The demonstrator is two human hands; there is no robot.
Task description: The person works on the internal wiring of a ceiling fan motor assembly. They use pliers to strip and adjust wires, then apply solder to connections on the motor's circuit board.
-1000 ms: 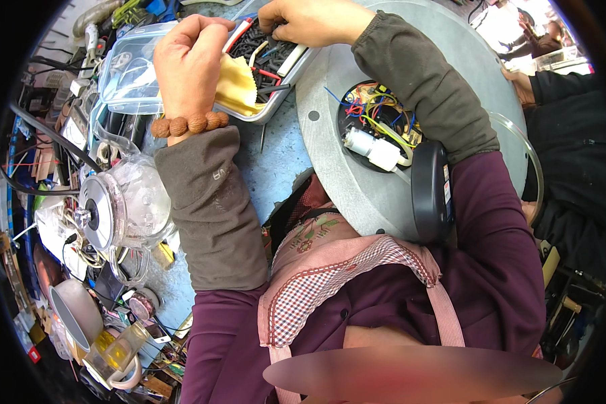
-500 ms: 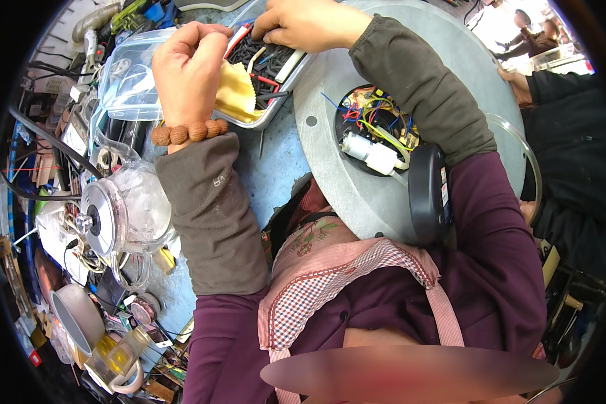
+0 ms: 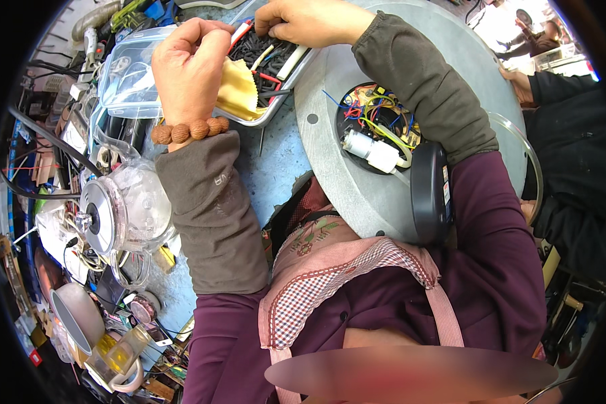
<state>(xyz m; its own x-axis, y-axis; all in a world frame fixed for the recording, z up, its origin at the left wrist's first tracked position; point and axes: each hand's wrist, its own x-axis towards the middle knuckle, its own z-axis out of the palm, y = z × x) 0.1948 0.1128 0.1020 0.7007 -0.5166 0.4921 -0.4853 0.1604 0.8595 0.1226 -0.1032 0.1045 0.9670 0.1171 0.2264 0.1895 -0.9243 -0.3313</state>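
Black pieces [image 3: 274, 62] crowd a clear box [image 3: 254, 123]; left hand [image 3: 192, 71] and right hand [image 3: 311, 22] curl narrowly, contents unclear; a sleeve [image 3: 212, 219] bears lettering.

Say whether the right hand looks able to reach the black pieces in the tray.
Probably yes: the right hand is at the tray, and nothing seems to cover the black pieces beside it.

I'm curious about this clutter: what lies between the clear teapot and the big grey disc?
In the head view, the person's left sleeve, then a strip of blue tabletop, with a thin rod pointing in from near the tub.
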